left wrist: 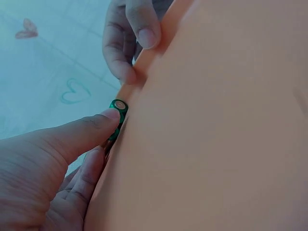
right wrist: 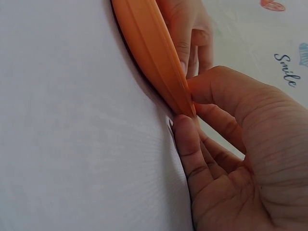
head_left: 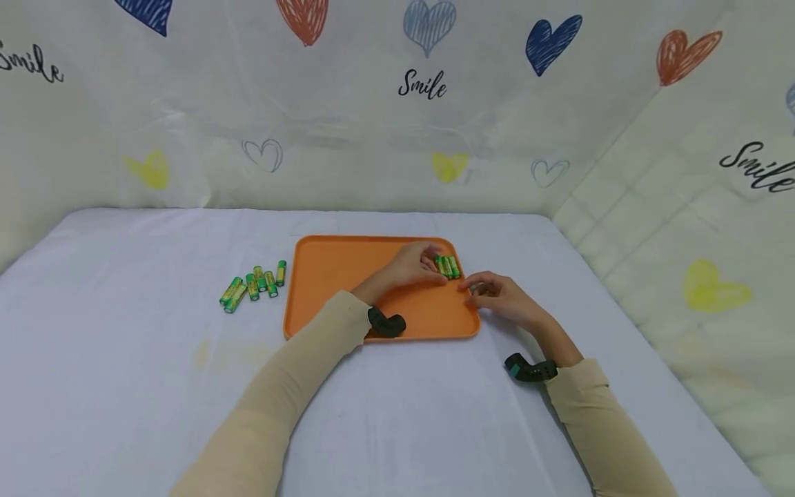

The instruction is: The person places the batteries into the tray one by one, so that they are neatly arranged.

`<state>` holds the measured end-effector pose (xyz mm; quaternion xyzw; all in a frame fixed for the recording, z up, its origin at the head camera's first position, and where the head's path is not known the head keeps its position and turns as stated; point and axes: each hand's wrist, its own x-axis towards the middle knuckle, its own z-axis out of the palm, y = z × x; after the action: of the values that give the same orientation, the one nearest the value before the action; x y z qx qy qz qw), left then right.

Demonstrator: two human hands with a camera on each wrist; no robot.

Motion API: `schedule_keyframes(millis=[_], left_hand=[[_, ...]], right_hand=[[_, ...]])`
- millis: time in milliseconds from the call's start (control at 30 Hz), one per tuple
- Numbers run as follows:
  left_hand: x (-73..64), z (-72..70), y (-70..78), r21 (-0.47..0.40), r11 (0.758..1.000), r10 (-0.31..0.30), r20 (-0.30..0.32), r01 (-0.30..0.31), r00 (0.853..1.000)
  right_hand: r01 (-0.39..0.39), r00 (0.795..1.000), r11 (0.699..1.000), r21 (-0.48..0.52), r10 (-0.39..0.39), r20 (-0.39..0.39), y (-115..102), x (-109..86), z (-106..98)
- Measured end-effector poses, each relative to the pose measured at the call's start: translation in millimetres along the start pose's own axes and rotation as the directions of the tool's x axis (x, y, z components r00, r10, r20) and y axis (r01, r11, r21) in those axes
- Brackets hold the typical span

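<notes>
1. Grasping a row of green batteries [head_left: 446, 267] between thumb and fingers with the left hand [head_left: 417, 264], inside the orange tray [head_left: 341, 266], just beside its right rim.
2. Resting the right hand [head_left: 502, 297] loosely at that same rim, with thumb and forefinger parted and relaxed.
3. Seeing a loose group of green-and-yellow batteries [head_left: 252, 287] on the white surface [head_left: 155, 386], near the tray's left side, some lying side by side, others at differing slants.
4. Finding all battery labels too small to read; making out only yellow areas on green wrappers.
5. Reading the black script "Smile" [head_left: 422, 85] at the middle of the pale backdrop [head_left: 354, 83], and again toward its left and right edges.
6. Reading "Smile" once more in the right wrist view.
7. Noticing sketched hearts [head_left: 553, 43] in blue, red and yellow around the lettering.
8. Wearing a black device [head_left: 387, 324] on each wrist, beside beige sleeves [head_left: 298, 383].
</notes>
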<state>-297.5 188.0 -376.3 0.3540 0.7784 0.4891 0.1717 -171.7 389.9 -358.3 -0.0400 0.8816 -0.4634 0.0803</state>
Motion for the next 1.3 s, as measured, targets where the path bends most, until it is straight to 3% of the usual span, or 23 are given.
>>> schedule_keyframes(millis=[500,900,1300], left_hand=[[-2.9,-3.5,-1.4,-0.034,0.999,0.021,0.027,-0.02,0.999],[-14.3,-11.6,-0.9,-0.033,0.999,0.011,0.018,-0.01,1.0],[-28.8,-24.3,5.3,-0.072,0.996,0.045,0.016,-0.043,0.999]], right_hand=[[0.012,1.0,1.0,0.004,-0.012,-0.013,0,-1.8,0],[0.012,1.0,1.0,0.0,-0.012,0.003,-3,-2.5,0],[0.017,1.0,1.0,0.0,-0.017,0.006,-4,-3.4,1]])
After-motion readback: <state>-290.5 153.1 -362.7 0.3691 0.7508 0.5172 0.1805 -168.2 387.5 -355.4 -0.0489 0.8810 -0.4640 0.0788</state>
